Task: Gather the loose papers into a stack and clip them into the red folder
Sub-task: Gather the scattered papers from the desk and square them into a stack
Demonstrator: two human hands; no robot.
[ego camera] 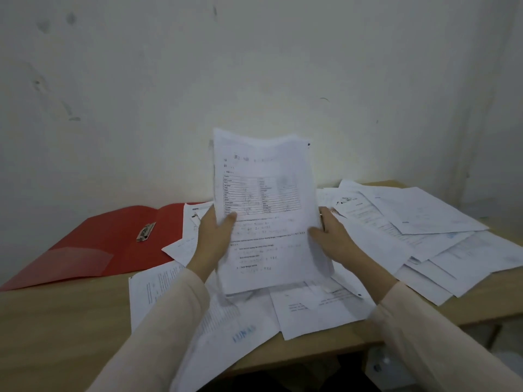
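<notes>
Stack point(266, 210) held upright, edges uneven.
Gripped at both sides by left hand point(216, 239) and right hand point(332, 236); squared best by tapping before red folder point(113, 236), left of stack.

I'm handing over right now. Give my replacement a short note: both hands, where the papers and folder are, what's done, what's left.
Left hand grips the left edge of the held stack; right hand grips its right edge. The stack stands upright above the wooden table.
Red folder lies open at left, its metal clip bare and no papers in it.
Done: part of the sheets gathered into the stack.
Left: many loose papers remain spread at right and under the hands; gather them, square the stack, clip it into the folder.
</notes>
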